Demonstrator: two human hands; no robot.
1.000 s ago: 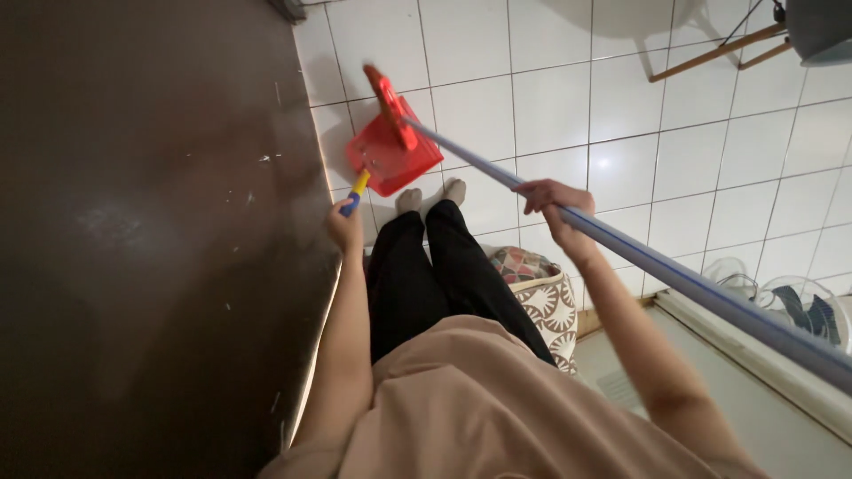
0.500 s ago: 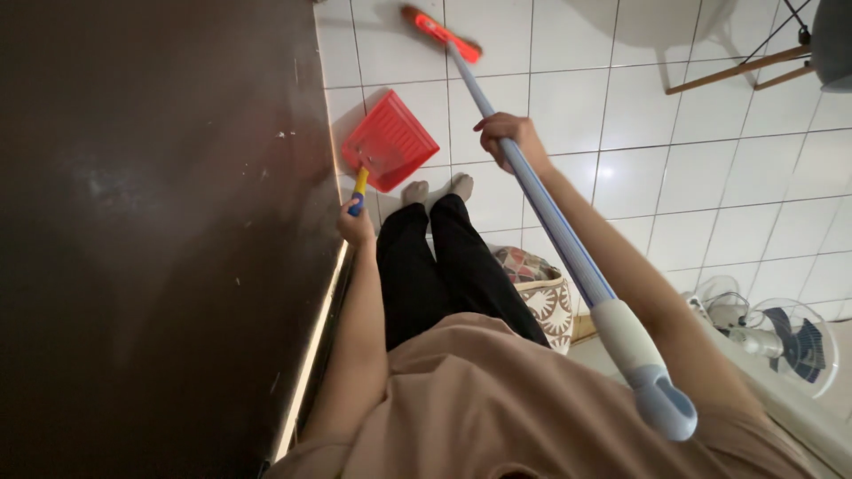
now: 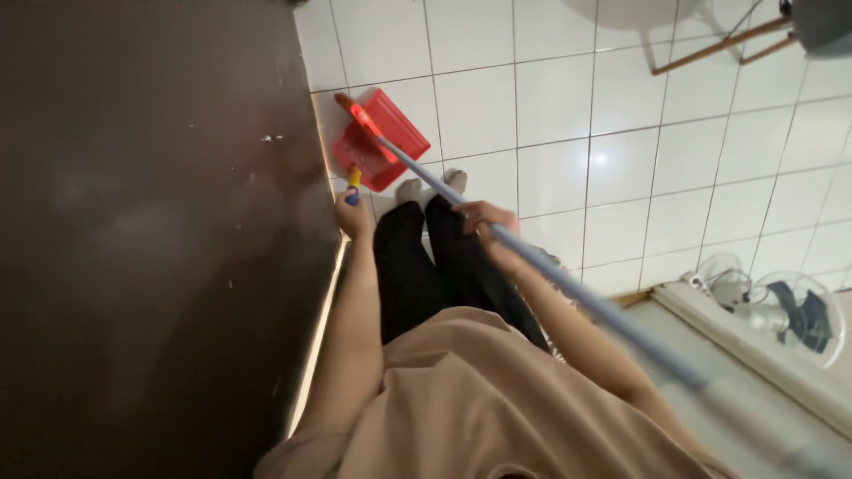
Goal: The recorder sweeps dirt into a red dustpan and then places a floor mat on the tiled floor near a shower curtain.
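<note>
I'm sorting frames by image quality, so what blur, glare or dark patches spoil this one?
Head view: the broom pole smears with motion blur toward the lower right corner, and the right hand on it is soft; the left hand and red dustpan stay fairly sharp. A lamp glare spot sits on the white floor tiles. The dark surface at left is underexposed, nearly featureless. Tile lines bend from wide-angle distortion.

A single head-worn camera looks steeply down the wearer's own body, beige top filling the bottom of the frame and socked feet near the centre. The white tiled floor lies well below, a dark wall fills the left, and a floor fan sits at the right edge. Both arms extend away from the lens.
</note>
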